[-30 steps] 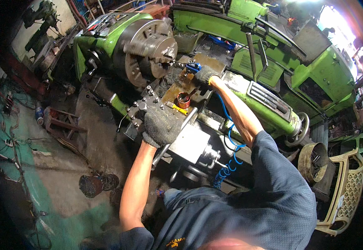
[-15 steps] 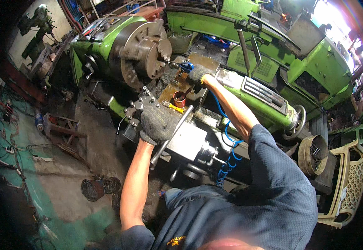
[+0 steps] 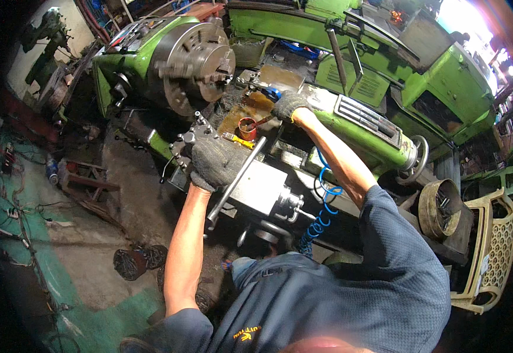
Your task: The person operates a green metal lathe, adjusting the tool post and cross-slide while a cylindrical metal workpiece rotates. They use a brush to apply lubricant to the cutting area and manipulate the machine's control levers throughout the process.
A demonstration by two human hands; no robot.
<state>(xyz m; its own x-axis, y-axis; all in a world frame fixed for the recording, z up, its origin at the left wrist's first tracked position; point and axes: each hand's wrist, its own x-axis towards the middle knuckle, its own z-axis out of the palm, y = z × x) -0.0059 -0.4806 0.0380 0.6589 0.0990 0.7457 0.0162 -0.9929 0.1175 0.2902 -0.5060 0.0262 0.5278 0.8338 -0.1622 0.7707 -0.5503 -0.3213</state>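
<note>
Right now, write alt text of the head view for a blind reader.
A gloved right hand grips a blue tool near the round chuck of a green lathe; the gloved left hand lies against the tool post. A red can stands between them.

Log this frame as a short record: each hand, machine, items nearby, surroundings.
Left hand: gloved, over the bolted tool post; finger grip hidden
Right hand: gloved, appears closed on a blue tool
Machine: green lathe; chuck partly motion-blurred
Beside left hand: slanted metal bar
Between hands: red can, yellow-handled item
Below right forearm: coiled blue hose
Far right: beige plastic chair
</note>
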